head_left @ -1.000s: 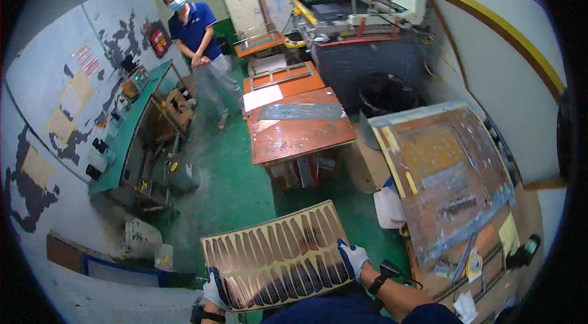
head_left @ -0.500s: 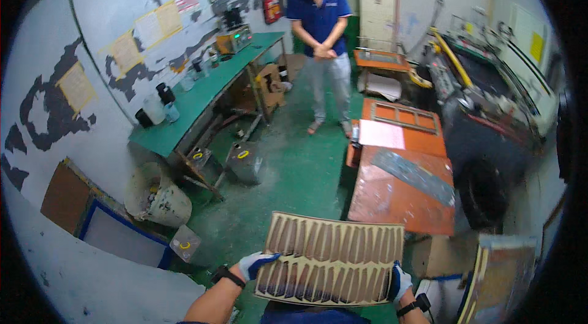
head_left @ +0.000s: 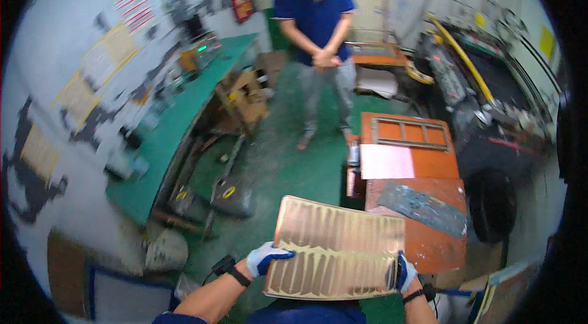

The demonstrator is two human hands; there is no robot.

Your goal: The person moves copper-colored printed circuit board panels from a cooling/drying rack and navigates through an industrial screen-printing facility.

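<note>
A thin rectangular panel [head_left: 340, 247] is held in front of me, its cream face printed with two rows of long, coppery-brown, blade-shaped strips. My left hand [head_left: 267, 258], in a white glove with blue-coated fingers, grips its left edge, thumb on top. At the right edge my right hand [head_left: 404, 273], gloved alike, is closed around the panel. The fingers beneath the panel are hidden. Both wrists carry black straps.
A person [head_left: 315, 24] in a navy shirt stands ahead, hands clasped. To the right are an orange-topped table [head_left: 429, 247] with a grey plate [head_left: 422, 206], a wooden frame [head_left: 411, 133] and a dark machine [head_left: 484, 67]. A green bench [head_left: 138, 186] runs along the left wall.
My view has swung and come nearer the person and the table. The panel is still in both hands, tilted a little differently, with more shine on its face.
</note>
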